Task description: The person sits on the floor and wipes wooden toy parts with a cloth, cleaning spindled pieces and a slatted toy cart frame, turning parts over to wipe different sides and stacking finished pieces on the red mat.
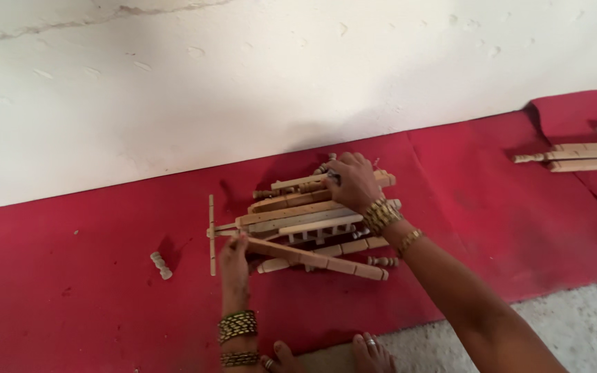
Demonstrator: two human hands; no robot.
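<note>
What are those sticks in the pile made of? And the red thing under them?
The sticks in the pile look like pale, unpainted wood: light tan, straight-cut, some with turned, knobby ends. The red mat beneath seems to be soft cloth or felt-like carpet, since it looks matte and folds at its edge; which exactly is hard to tell.

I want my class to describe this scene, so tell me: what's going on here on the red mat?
A person crouches over a pile of pale wooden pieces on a red mat beside a white wall. The left hand grips one end of a long notched slat; the right hand presses on the pile's far side. A small turned spindle lies apart, and more wooden pieces lie farther right.
</note>
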